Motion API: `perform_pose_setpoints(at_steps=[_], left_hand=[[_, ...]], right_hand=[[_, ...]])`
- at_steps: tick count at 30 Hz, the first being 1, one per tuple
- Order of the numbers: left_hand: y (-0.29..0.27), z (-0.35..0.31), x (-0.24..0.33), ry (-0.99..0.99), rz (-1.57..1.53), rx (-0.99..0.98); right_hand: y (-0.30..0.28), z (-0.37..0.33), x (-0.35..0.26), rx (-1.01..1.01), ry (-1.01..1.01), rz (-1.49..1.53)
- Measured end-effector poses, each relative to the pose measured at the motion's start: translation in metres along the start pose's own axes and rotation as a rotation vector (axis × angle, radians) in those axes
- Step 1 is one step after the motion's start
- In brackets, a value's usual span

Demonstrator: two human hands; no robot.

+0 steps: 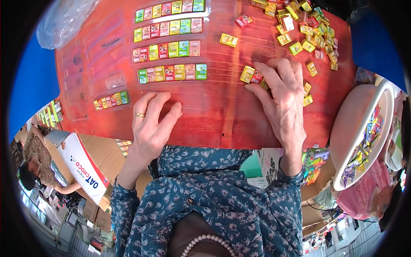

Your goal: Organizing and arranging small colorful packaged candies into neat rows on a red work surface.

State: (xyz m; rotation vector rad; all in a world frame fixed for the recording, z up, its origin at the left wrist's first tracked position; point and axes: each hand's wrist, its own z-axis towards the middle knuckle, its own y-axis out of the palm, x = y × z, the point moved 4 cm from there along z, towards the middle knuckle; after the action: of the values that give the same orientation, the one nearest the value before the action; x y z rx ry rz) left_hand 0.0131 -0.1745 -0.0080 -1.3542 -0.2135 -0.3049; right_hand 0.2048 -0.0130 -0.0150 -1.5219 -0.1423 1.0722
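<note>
Four trays [171, 73] filled, a loose pile of candies [308, 30] left — our right hand [280, 96] fingers press two candies [252, 76]; left hand [152, 124] rests open on the table [214, 111].

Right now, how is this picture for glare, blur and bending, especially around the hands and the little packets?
Head view: strong fisheye bending, so the red table edge curves and a black rim frames the picture; soft glare streaks the clear plastic trays; the right hand on the small packets and the left hand look fairly sharp; the loose packet pile softens near the rim.

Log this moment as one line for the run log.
left hand: flat on red table | right hand: fingertips on wrapped candies
</note>
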Motion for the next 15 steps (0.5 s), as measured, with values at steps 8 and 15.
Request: perform_pose_setpoints(at_steps=[8, 15], left_hand=[[-0.013, 0.012, 0.0, 0.005, 0.062, 0.002], [-0.025, 0.072, -0.005, 0.233, -0.005, 0.016]], right_hand=[[-0.005, 0.001, -0.001, 0.033, 0.001, 0.009], [-0.025, 0.012, 0.006, 0.12, -0.047, -0.056]])
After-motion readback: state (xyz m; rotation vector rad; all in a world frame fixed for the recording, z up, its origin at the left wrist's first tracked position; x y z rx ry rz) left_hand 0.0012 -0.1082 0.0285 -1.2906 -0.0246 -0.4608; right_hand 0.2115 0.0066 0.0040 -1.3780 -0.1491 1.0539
